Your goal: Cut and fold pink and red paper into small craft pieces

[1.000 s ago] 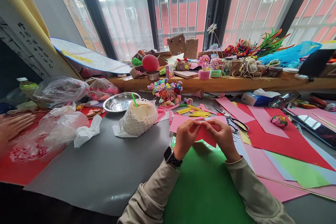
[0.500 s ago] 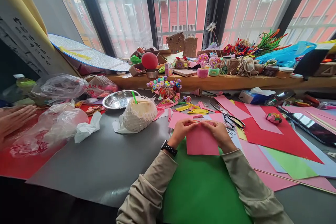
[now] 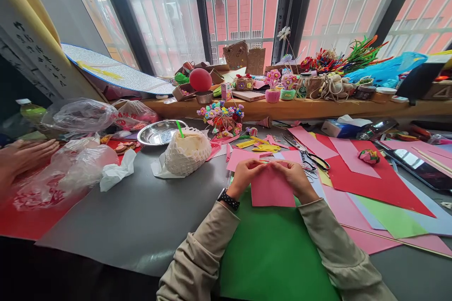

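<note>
Both hands pinch the far edge of a pink sheet of paper [image 3: 272,193], with the fingertips almost meeting at its middle. My left hand [image 3: 245,176], below a dark watch with white dots, grips it from the left. On the other side my right hand [image 3: 294,178] closes on the same edge. The sheet's lower part hangs over a green sheet [image 3: 278,249] on the table. Another pink piece [image 3: 240,157] lies just beyond my left hand. Close to my right hand rest black-handled scissors [image 3: 318,161].
A coconut [image 3: 187,150] in white foam netting and a metal plate [image 3: 158,132] stand left. Yellow cut pieces [image 3: 264,148] lie beyond my hands. Red paper [image 3: 374,178] and a phone [image 3: 420,169] are right. Another person's hand [image 3: 28,160] is at far left, near plastic bags [image 3: 84,164].
My hands keep their pinch on the pink paper and have hardly moved. The other person's hand at the far left has shifted to the right and a little down.
</note>
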Motion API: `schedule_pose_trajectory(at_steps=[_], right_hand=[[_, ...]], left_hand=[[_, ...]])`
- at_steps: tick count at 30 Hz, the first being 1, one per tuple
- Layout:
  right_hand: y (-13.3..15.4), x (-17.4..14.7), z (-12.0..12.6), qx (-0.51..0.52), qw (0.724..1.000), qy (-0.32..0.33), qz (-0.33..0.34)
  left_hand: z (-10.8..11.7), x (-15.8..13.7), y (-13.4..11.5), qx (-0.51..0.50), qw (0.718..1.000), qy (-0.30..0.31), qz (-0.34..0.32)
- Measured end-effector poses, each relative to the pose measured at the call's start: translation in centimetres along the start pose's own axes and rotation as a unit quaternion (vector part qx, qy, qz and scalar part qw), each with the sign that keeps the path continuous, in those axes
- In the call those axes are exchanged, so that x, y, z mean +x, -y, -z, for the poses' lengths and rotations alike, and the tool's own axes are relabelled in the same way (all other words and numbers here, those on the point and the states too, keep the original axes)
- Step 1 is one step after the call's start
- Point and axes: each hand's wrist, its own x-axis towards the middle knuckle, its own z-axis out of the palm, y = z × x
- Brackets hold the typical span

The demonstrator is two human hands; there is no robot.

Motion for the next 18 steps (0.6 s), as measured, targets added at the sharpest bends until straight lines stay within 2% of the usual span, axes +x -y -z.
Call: schedule_pose_trajectory(at_steps=[4, 9, 12, 18], right_hand=[[0.08, -0.01, 0.17, -0.051, 0.998, -0.003, 0.035], [0.12, -0.01, 0.43, -0.109, 0.993, -0.005, 0.046], [-0.13, 0.12, 0.49, -0.103, 0.994, -0.004, 0.042], [-0.61, 0.45, 0.37, -0.067, 0.997, -0.012, 0.041]], left_hand=[[0.03, 0.00, -0.19, 0.009, 1.000, -0.006, 0.010], [0.21, 0.04, -0.48, 0.000, 1.000, 0.009, 0.015], [0.16, 0.06, -0.44, -0.037, 0.999, 0.019, 0.035], [-0.09, 0.07, -0.27, -0.084, 0.995, -0.002, 0.061]])
